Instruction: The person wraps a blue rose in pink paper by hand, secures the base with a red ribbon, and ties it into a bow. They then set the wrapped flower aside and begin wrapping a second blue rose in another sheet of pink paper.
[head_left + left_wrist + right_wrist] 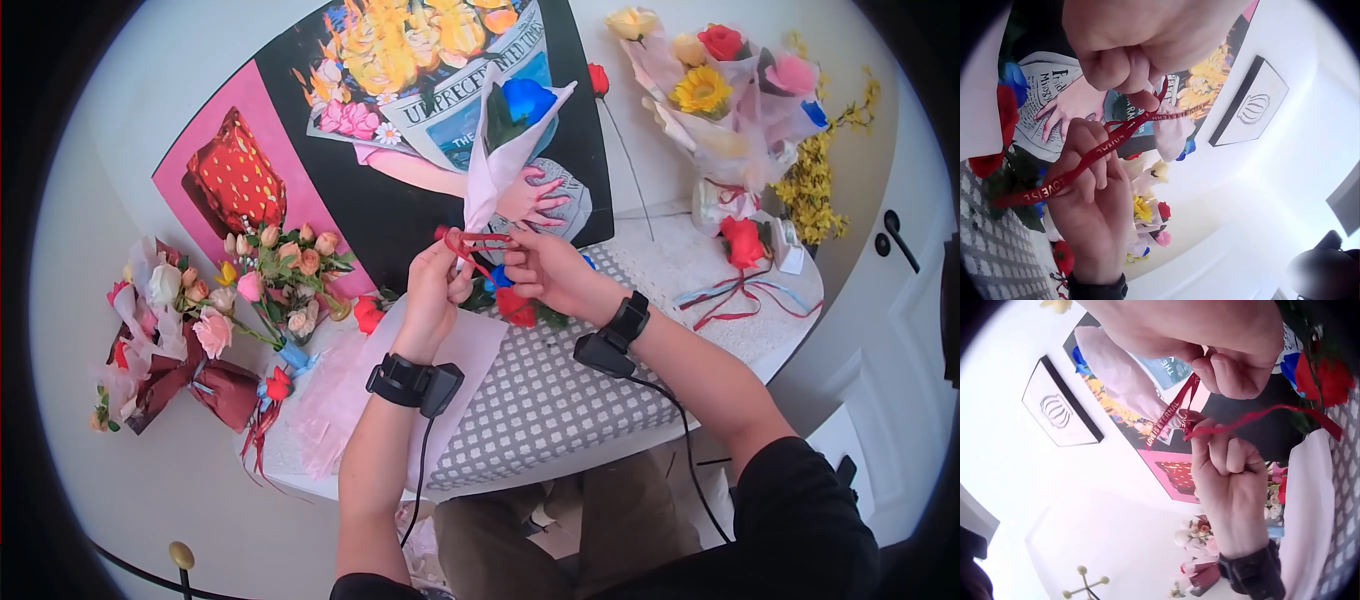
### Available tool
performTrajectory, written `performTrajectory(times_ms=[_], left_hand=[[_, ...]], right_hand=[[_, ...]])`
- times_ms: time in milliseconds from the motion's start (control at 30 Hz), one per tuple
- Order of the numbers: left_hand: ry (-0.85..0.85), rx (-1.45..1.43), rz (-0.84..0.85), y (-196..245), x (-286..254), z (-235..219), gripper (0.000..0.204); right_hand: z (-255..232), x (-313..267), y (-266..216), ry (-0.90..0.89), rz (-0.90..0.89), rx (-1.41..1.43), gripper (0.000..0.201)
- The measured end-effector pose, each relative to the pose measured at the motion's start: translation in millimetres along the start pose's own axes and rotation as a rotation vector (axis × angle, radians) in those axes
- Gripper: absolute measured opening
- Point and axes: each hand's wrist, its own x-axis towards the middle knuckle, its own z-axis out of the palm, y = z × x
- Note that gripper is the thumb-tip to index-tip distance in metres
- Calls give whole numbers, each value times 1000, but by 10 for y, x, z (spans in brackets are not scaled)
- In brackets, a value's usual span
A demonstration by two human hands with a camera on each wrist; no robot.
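A blue rose (528, 102) in a pale pink wrap (488, 180) stands upright, its narrow base at my left hand (430, 295). The left thumb and fingers pinch that base together with a red ribbon (485, 238) crossing it. To the right, my right hand (560, 278) has its fingers curled and pinches a loop of the same ribbon, stretched between both hands. In the right wrist view, printed ribbon (1163, 425) bunches at the left fingertips and a loose end trails off. The left wrist view shows another ribbon length (1094, 153) passing in front of the right hand (1094, 206).
Pink wrapping sheets (370, 370) lie on the checked cloth (550, 400), with red and blue roses behind the hands. Bouquets stand left and right; a red rose with ribbons (741, 243) lies at the table's right. A large picture (400, 220) leans at the back.
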Motion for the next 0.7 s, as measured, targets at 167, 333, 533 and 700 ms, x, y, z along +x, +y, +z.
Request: performTrajectory(times_ms=[167,333,533,700], left_hand=[[-93,14,4,-44,31,-53,26],[-81,-8,32,-41,31,-42,29],[-54,-18,49,-24,9,-9,31],[-84,-5,59,-51,19,-17,33]], right_hand=[[-63,0,14,20,-29,185,21],[-89,15,24,94,-63,167,21],[-80,16,26,148,-70,33,16],[-134,45,39,172,-63,-64,17]])
